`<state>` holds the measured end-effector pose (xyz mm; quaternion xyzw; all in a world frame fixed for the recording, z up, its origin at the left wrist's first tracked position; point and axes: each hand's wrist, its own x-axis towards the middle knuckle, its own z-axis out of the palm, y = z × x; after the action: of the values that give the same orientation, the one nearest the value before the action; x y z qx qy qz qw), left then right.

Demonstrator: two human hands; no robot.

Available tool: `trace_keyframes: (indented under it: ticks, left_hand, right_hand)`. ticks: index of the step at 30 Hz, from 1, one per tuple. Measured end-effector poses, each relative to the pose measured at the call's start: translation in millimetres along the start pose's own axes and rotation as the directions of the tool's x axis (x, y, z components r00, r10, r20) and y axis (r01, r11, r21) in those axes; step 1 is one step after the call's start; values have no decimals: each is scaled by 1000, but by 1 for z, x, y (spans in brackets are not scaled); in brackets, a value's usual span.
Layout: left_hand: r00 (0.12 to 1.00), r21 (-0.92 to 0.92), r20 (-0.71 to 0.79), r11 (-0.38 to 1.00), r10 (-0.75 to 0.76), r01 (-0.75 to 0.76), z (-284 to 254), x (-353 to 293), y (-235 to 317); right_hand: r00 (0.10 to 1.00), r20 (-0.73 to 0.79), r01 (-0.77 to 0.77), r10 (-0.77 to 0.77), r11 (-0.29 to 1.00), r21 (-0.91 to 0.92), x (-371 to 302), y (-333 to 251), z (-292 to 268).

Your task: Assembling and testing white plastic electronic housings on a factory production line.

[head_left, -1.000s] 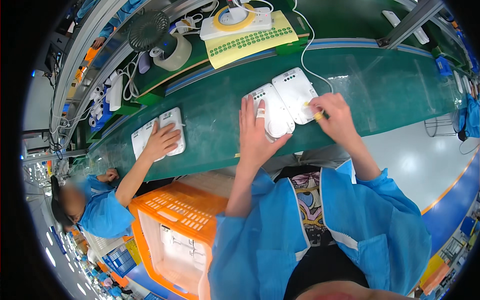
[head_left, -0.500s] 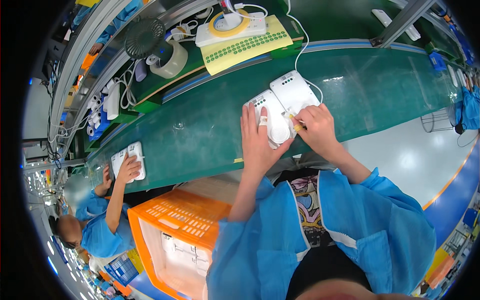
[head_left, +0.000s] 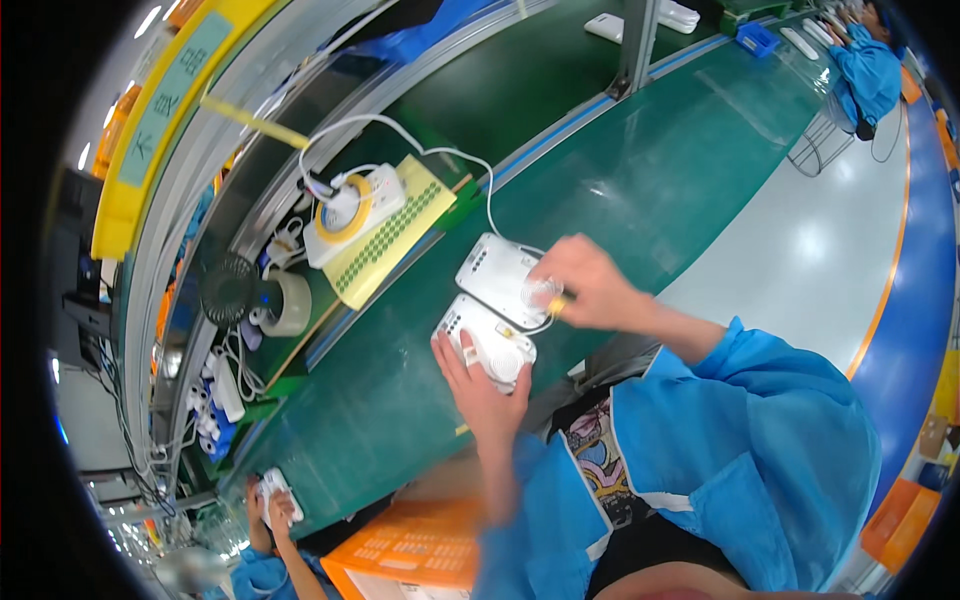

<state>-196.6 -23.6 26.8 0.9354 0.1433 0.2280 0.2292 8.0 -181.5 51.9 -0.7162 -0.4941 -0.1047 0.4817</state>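
Observation:
Two white, rounded rectangular devices lie side by side on the green work surface: a nearer device (head_left: 486, 322) and a farther device (head_left: 492, 272). Each has a row of small dark dots at one end. My left hand (head_left: 482, 392) rests on the nearer one, fingers spread over its face and thumb along its edge. Over the farther device's right end, my right hand (head_left: 588, 285) is closed, blurred by motion. Something yellow (head_left: 562, 301) shows at its fingertips; what they pinch is unclear. A white cable (head_left: 491, 200) passes behind the farther device and curves around near this hand.
A power strip (head_left: 388, 192) with a tape roll on it sits on a yellow sheet of green dots (head_left: 400, 235). A small fan (head_left: 230, 288) stands left. A co-worker's hands (head_left: 280, 512) touch another white device at lower left. An orange crate (head_left: 410, 545) stands below the bench.
The view has turned, shifting the bench in the picture. My right hand has moved from the nearer device's corner to over the farther device's end. My left hand stays on the nearer device.

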Motion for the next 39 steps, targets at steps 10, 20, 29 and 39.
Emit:
trace_keyframes:
  ticks: [10, 20, 29, 39]
  left_hand:
    - [997, 86, 73, 996, 30, -37, -3, 3, 4]
    - [991, 117, 124, 992, -50, 35, -11, 1, 6]
    - [995, -17, 93, 1000, 27, -25, 0, 9, 14]
    - [992, 50, 124, 998, -33, 27, -13, 9, 6]
  right_hand:
    - [713, -631, -465, 306, 880, -99, 68, 316, -187]
    - [789, -212, -609, 577, 684, -402, 161, 425, -170]
    - [909, -373, -407, 184, 575, -710, 124, 448, -276]
    - [784, -484, -615, 388, 593, -520, -51, 244, -260]
